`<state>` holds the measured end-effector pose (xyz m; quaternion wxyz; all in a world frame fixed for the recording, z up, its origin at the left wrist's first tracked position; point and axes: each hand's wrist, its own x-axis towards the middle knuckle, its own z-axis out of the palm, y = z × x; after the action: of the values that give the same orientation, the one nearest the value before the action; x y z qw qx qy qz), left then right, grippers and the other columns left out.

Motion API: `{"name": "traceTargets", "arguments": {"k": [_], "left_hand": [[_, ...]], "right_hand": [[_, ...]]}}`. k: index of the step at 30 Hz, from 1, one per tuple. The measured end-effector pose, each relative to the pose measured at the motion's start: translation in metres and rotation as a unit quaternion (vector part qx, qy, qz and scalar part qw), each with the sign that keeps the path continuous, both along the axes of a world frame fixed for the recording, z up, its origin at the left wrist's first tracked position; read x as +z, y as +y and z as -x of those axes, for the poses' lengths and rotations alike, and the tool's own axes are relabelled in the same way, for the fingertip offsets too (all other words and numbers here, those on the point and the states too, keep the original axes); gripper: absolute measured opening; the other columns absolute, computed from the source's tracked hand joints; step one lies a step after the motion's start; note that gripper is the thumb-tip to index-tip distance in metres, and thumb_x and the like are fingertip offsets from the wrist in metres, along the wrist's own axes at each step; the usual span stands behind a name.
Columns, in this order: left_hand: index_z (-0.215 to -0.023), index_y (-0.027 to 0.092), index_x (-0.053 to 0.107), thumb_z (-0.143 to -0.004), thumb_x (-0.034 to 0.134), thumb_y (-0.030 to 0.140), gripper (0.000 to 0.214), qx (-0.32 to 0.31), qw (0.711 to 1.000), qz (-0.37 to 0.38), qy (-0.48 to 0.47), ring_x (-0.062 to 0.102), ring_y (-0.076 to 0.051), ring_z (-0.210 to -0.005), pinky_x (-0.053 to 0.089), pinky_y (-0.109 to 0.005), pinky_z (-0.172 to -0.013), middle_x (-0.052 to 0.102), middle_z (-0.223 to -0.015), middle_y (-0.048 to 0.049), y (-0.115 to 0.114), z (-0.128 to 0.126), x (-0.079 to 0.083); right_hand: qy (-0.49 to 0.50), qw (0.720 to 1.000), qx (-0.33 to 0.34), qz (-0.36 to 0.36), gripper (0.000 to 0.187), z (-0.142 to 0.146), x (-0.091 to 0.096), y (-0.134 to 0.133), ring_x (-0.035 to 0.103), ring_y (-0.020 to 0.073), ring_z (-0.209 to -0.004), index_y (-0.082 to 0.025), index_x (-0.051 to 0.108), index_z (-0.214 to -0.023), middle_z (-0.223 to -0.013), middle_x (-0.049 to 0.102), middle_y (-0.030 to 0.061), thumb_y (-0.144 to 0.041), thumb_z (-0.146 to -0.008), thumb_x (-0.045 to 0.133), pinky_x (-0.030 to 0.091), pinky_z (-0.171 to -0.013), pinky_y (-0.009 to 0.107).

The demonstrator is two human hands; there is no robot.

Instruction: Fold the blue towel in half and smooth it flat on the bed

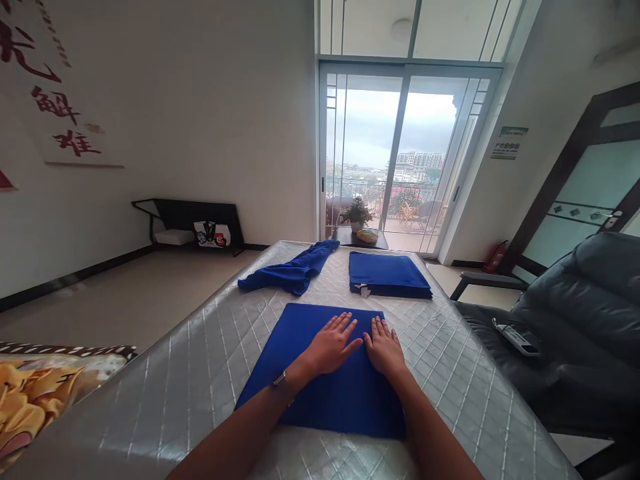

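A blue cloth (345, 407) lies flat in a neat rectangle on the silver quilted table cover (190, 373). On its upper middle rests my left hand (333, 343), palm down with the fingers stretched out. My right hand (385, 347) presses flat near the cloth's right edge, fingers extended and the thumb toward the left hand. Beyond them, to the right, sits a stack of folded blue cloths (387, 272) with small white tags at its front edge. A crumpled blue cloth (295, 270) lies at the far left of the table.
To the right stands a dark padded armchair (575, 340) with a power strip (517, 339) on its seat. Past the table's far end are a small stand with a potted plant (357, 213) and glass sliding doors (410, 160). Yellow patterned fabric (40, 400) shows at lower left.
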<state>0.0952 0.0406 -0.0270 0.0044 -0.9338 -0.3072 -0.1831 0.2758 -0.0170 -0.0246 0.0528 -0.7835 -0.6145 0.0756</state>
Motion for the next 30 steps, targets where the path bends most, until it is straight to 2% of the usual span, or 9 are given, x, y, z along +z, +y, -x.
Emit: {"name": "traceTargets", "arguments": {"k": [3,6,14,19,21,23,25,28,30], "left_hand": [[-0.155,0.018,0.036,-0.105,0.020,0.058,0.065,-0.060,0.998,0.008,0.005,0.024,-0.020,-0.150,0.021,-0.040,-0.123,0.034,-0.160,-0.0108,-0.022,-0.019,-0.011],[-0.156,0.019,0.034,-0.105,0.019,0.058,0.065,-0.047,0.998,0.039,0.021,0.025,-0.021,-0.150,0.022,-0.041,-0.123,0.034,-0.160,-0.0108,-0.019,-0.017,-0.021],[-0.157,0.017,0.030,-0.103,0.015,0.062,0.072,0.123,0.979,0.139,0.079,0.015,-0.025,-0.153,0.015,-0.048,-0.123,0.021,-0.164,-0.0101,0.038,0.038,-0.009],[-0.158,0.011,0.026,-0.103,0.014,0.061,0.075,0.204,0.963,0.146,0.098,0.014,-0.025,-0.153,0.011,-0.046,-0.124,0.018,-0.165,-0.0120,0.056,0.060,-0.005],[-0.158,0.010,0.025,-0.102,0.013,0.062,0.077,0.211,0.962,0.142,0.101,0.013,-0.026,-0.153,0.011,-0.046,-0.124,0.017,-0.165,-0.0119,0.056,0.061,-0.006],[-0.158,0.010,0.024,-0.102,0.013,0.063,0.078,0.212,0.962,0.137,0.107,0.013,-0.027,-0.153,0.011,-0.047,-0.124,0.017,-0.165,-0.0121,0.054,0.061,-0.006],[-0.158,0.010,0.025,-0.102,0.012,0.063,0.079,0.209,0.962,0.135,0.114,0.013,-0.027,-0.153,0.011,-0.047,-0.124,0.017,-0.165,-0.0126,0.052,0.060,-0.005],[-0.158,0.008,0.025,-0.102,0.009,0.062,0.080,0.197,0.965,0.131,0.114,0.014,-0.028,-0.153,0.013,-0.047,-0.123,0.020,-0.164,-0.0138,0.050,0.062,-0.004],[-0.159,0.011,0.024,-0.102,0.009,0.061,0.078,0.185,0.970,0.117,0.109,0.016,-0.030,-0.152,0.014,-0.049,-0.123,0.025,-0.163,-0.0128,0.051,0.064,-0.005]], "right_hand": [[-0.020,0.999,0.028,0.002,0.061,-0.001,0.002,-0.003,0.009,0.0200,-0.154,-0.013,0.024,-0.159,-0.167,0.014,0.0088,-0.036,-0.103,0.021,0.010,-0.123,0.042],[-0.017,1.000,0.024,-0.001,0.062,-0.001,0.002,-0.003,0.010,0.0207,-0.154,-0.011,0.024,-0.159,-0.166,0.015,0.0092,-0.037,-0.103,0.022,0.011,-0.123,0.043],[0.026,0.999,0.000,-0.025,0.066,0.001,0.002,-0.002,0.014,0.0223,-0.153,-0.008,0.024,-0.158,-0.165,0.020,0.0083,-0.042,-0.102,0.023,0.010,-0.124,0.045],[0.104,0.986,0.030,-0.125,0.050,-0.002,0.018,-0.006,0.031,0.0258,-0.148,-0.015,0.058,-0.140,-0.156,0.043,0.0101,-0.033,-0.096,0.041,0.017,-0.122,0.046],[0.225,0.956,0.059,-0.180,0.041,0.003,0.039,-0.008,0.051,0.0254,-0.133,-0.020,0.070,-0.123,-0.143,0.059,0.0090,-0.032,-0.094,0.044,0.034,-0.115,0.043],[0.381,0.894,0.076,-0.222,0.034,0.014,0.072,-0.015,0.066,0.0247,-0.110,-0.023,0.074,-0.110,-0.119,0.072,0.0075,-0.039,-0.093,0.049,0.048,-0.101,0.042],[0.511,0.809,0.101,-0.271,0.027,0.031,0.116,-0.030,0.069,0.0229,-0.095,-0.023,0.075,-0.098,-0.101,0.076,0.0059,-0.042,-0.088,0.059,0.053,-0.091,0.039],[0.632,0.684,0.200,-0.304,0.024,0.051,0.181,-0.065,0.067,0.0190,-0.083,-0.025,0.073,-0.092,-0.092,0.074,0.0039,-0.046,-0.089,0.062,0.055,-0.076,0.034],[0.635,0.663,0.234,-0.321,0.027,0.054,0.208,-0.090,0.068,0.0193,-0.086,-0.028,0.072,-0.087,-0.091,0.073,0.0030,-0.052,-0.089,0.062,0.055,-0.073,0.034]]}}
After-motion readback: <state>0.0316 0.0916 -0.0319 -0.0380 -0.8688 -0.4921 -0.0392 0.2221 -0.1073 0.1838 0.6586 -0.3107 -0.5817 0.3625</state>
